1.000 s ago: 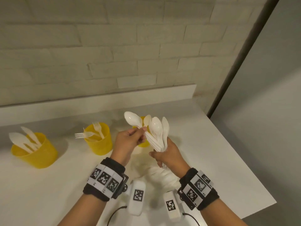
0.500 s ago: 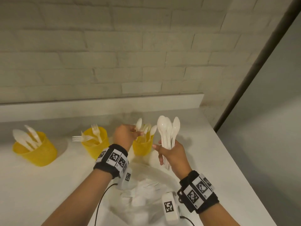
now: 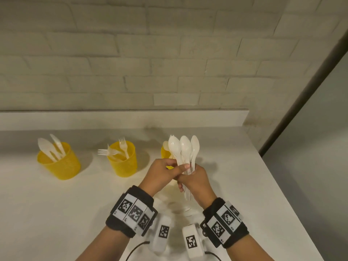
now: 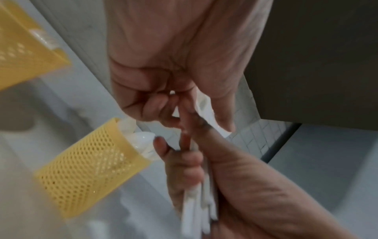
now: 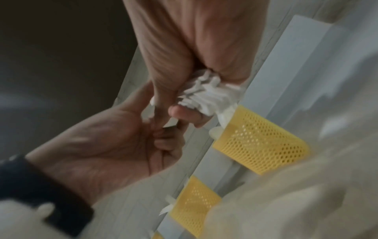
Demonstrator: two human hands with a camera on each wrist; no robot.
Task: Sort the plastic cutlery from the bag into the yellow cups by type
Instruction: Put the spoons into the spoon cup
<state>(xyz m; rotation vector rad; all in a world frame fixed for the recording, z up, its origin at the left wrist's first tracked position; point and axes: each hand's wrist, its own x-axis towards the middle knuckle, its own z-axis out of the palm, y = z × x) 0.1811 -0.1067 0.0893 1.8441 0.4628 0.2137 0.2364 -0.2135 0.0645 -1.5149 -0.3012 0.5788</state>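
My right hand [image 3: 194, 178] grips a bundle of white plastic spoons [image 3: 185, 149] upright by their handles, above the counter. My left hand [image 3: 177, 169] pinches one spoon handle in that bundle; the left wrist view shows its fingers [image 4: 163, 110] closed on the handle. Three yellow mesh cups stand in a row: the left cup [image 3: 60, 164] holds knives, the middle cup [image 3: 123, 162] holds forks, and the right cup [image 3: 164, 152], partly hidden behind my hands, holds spoons [image 4: 141, 139]. The clear bag [image 3: 180, 208] lies under my wrists, mostly hidden.
The white counter [image 3: 56, 213] ends at a low ledge [image 3: 113, 119] below the brick wall. Its right edge [image 3: 282, 194] drops off close to my right arm. Cables run from the wrist cameras at the front.
My left hand left a spoon in the right cup, then came back to the bundle and now pinches another handle. My right hand stays put with the bundle.
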